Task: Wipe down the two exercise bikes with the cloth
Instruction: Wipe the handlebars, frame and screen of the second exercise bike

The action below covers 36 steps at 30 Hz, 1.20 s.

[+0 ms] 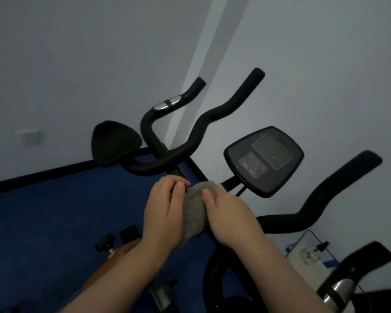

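Both hands hold a grey cloth [195, 213] in the middle of the view, just above the near bike's handlebar stem. My left hand [165, 208] grips its left side with curled fingers. My right hand [230, 215] grips its right side, thumb on top. The near exercise bike [321, 199] has black curved handlebars and a dark console [264, 159] with a screen. Behind it stands the far exercise bike [190, 141], with black handlebars and a black saddle [115, 143].
The floor [54, 211] is blue, edged by a black skirting along pale walls. A white box with cables [307, 258] sits on the floor at lower right. An orange-brown frame part and black knobs [106, 242] lie below my left arm.
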Available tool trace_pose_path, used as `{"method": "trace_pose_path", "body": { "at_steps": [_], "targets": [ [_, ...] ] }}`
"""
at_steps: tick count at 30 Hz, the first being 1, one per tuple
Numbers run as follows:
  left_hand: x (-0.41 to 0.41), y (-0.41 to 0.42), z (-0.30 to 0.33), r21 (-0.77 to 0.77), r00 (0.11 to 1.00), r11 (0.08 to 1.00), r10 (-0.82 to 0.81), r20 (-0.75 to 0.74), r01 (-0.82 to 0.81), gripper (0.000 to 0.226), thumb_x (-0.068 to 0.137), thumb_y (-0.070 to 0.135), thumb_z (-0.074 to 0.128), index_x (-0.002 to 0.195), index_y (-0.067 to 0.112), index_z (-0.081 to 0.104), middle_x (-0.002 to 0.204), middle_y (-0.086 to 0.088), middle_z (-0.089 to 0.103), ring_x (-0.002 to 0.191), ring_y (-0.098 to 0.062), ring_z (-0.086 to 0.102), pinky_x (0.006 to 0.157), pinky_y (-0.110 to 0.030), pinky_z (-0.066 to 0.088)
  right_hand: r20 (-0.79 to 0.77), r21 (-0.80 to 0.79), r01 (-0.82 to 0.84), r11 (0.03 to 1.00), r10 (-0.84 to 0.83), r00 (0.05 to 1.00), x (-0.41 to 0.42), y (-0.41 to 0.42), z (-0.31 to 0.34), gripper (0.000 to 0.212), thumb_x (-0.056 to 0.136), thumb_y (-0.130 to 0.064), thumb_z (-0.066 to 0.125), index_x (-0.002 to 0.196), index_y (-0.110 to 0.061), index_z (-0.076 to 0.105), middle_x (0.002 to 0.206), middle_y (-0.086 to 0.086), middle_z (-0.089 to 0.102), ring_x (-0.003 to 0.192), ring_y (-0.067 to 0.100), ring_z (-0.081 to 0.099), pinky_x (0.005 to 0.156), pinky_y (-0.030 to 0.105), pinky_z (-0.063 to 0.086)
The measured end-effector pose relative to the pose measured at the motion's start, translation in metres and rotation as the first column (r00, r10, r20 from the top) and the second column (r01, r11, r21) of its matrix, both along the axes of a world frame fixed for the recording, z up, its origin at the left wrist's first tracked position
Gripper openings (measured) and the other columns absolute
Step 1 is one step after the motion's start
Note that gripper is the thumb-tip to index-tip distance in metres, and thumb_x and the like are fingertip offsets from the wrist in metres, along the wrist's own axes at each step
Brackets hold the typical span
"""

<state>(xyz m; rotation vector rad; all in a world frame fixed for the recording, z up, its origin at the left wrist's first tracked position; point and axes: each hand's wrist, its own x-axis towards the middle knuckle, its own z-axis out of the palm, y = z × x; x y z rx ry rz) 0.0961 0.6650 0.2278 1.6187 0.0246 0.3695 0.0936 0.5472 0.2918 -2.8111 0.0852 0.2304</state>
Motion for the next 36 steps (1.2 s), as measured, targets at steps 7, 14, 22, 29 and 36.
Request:
{"method": "trace_pose_path", "body": {
  "at_steps": [7, 14, 22, 29, 36],
  "targets": [
    [0.004, -0.005, -0.003, 0.214, 0.999, 0.976, 0.037, 0.027, -0.042, 0.028, 0.091, 0.043, 0.032, 0.093, 0.033, 0.058, 0.089, 0.022, 0.057, 0.090, 0.002, 0.052, 0.065, -0.018, 0.036, 0.065, -0.120, -0.071, 0.990, 0.079, 0.995, -0.003, 0.007, -0.004, 0.042, 0.102, -0.037, 0.021, 0.121, -0.012, 0.050, 0.121, 0.007, 0.055, 0.099, 0.021, 0.054, 0.078, 0.030, 0.040],
    [0.003, -0.006, -0.003, 0.269, 0.998, 0.962, 0.042, 0.046, -0.052, 0.031, 0.089, 0.045, 0.033, 0.096, 0.029, 0.059, 0.092, 0.018, 0.057, 0.086, -0.002, 0.050, 0.066, -0.022, 0.040, -0.064, -0.117, -0.004, 0.993, -0.004, 0.998, 0.040, 0.005, 0.006, 0.035, 0.103, -0.022, 0.022, 0.102, -0.006, 0.053, 0.116, 0.016, 0.059, 0.104, 0.032, 0.056, 0.088, 0.040, 0.045],
    [0.001, -0.005, -0.002, 0.304, 0.998, 0.951, 0.037, 0.059, -0.053, 0.022, 0.087, 0.042, 0.040, 0.097, 0.032, 0.056, 0.091, 0.022, 0.054, 0.087, 0.001, 0.049, 0.063, -0.015, 0.034, -0.033, -0.242, -0.095, 0.966, 0.090, 0.995, 0.012, -0.021, 0.003, 0.031, 0.102, -0.030, 0.028, 0.102, -0.014, 0.056, 0.100, 0.006, 0.063, 0.078, 0.018, 0.055, 0.065, 0.030, 0.039],
    [0.010, -0.008, 0.019, 0.649, 0.982, 0.761, -0.125, 0.142, 0.003, 0.019, 0.085, 0.036, 0.046, 0.099, 0.030, 0.058, 0.100, 0.015, 0.052, 0.092, -0.007, 0.040, 0.074, -0.026, 0.036, -0.075, -0.373, -0.090, 0.924, 0.067, 0.995, 0.055, -0.043, 0.024, 0.024, 0.098, -0.019, 0.044, 0.115, -0.007, 0.056, 0.117, 0.017, 0.062, 0.107, 0.033, 0.059, 0.077, 0.031, 0.044],
    [0.067, -0.044, 0.034, 0.800, 0.967, 0.561, -0.239, -0.089, 0.212, 0.027, 0.097, 0.036, 0.037, 0.118, 0.027, 0.051, 0.123, 0.010, 0.048, 0.116, -0.012, 0.039, 0.095, -0.026, 0.035, 0.434, -0.186, 0.323, 0.928, -0.218, 0.874, 0.111, -0.126, 0.065, 0.021, 0.098, -0.027, 0.047, 0.115, -0.016, 0.051, 0.109, 0.013, 0.065, 0.099, 0.033, 0.059, 0.070, 0.033, 0.037]
  ]
}}
